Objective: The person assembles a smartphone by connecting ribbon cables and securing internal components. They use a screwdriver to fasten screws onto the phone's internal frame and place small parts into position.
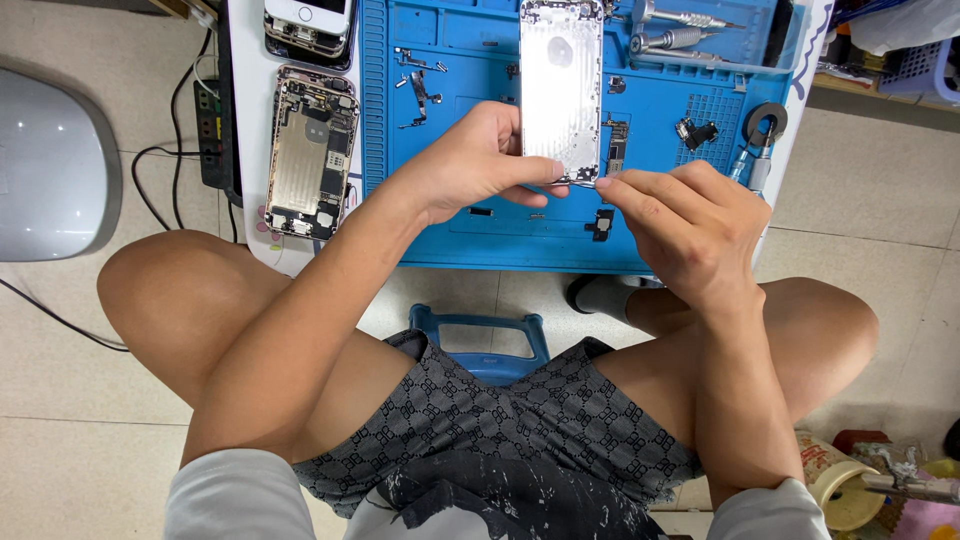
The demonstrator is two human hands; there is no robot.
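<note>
Patterned grey shorts (500, 420) and two bare knees are filling the near part of the view, with a blue stool handle (480, 335) showing between the thighs. Beyond them, both hands are meeting over a blue repair mat (420, 200) that is lying on the desk (245, 130).

Left hand (470, 160) is gripping a silver phone housing (560, 90) by its lower left edge, the fingers (535, 170) curled around it and the thumb pressing on its back, so that the housing is standing out away from the person, above the mat. Right hand (690, 225) is touching the housing's lower right corner, its thumb and forefinger pinched closed there; whether something tiny is sitting between those fingers is too small to tell.

Just beyond the right fingers, a small dark circuit board (616, 145) is lying on the mat, and a black component (603, 222) is sitting just below them. Small brackets and screws (420, 90) are scattered beyond the left fingers. Well to the left of the left hand, an opened phone body (310, 150) with its insides showing is resting on the desk. Screwdrivers (680, 25) are lying at the mat's far edge, well beyond both hands.
</note>
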